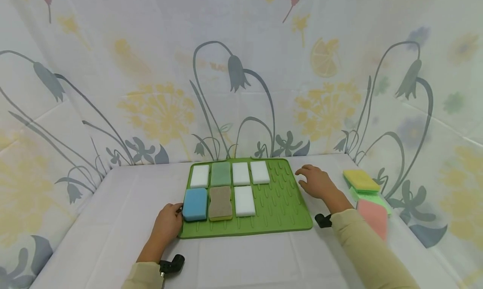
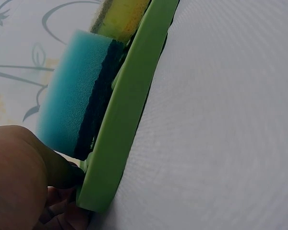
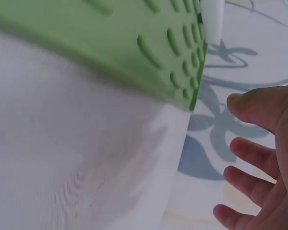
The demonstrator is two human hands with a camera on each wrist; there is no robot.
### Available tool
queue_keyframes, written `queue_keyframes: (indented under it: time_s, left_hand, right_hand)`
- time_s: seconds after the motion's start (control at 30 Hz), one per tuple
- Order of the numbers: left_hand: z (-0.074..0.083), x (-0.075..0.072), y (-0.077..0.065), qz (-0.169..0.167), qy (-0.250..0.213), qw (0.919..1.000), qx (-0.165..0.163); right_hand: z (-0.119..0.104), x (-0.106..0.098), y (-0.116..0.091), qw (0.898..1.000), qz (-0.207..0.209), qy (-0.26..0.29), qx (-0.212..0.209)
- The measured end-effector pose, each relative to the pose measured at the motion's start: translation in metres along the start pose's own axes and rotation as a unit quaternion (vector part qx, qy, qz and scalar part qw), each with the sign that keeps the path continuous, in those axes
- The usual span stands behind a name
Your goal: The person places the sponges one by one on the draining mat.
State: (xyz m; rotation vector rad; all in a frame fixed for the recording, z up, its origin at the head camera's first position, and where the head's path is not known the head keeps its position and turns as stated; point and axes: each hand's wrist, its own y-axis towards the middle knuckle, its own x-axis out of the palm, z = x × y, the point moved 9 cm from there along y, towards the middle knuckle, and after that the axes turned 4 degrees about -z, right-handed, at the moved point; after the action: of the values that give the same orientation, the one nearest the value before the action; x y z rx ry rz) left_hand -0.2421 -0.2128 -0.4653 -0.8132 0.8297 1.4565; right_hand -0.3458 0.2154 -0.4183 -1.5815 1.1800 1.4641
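Observation:
A green silicone mat (image 1: 279, 215) with raised ridges lies on the table, with two rows of sponges on its left and middle. My left hand (image 1: 168, 222) pinches the mat's left edge, its thumb (image 2: 62, 170) just below the blue sponge (image 1: 195, 204). That sponge has a dark scouring side facing the mat. Beside it sit a tan-topped sponge (image 1: 220, 202) with a yellow underside and a white sponge (image 1: 245, 201). The back row holds a green sponge (image 1: 220, 174) among white ones. My right hand (image 1: 317, 183) hovers off the mat's right edge, fingers spread, holding nothing.
At the right of the table, a yellow sponge (image 1: 361, 180) overlaps a light green one (image 1: 371, 199). A pink sponge (image 1: 372, 218) lies nearer, partly behind my right sleeve (image 1: 367, 247). A patterned cloth (image 1: 158, 63) hangs behind the table.

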Motion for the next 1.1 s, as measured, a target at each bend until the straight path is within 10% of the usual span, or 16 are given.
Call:
queue_keyframes:
  time_s: [1.1]
  left_hand:
    - [-0.002, 0.002, 0.002, -0.002, 0.004, 1.0000, -0.002]
  right_hand:
    - [0.113, -0.022, -0.048, 0.991, -0.034, -0.008, 0.127]
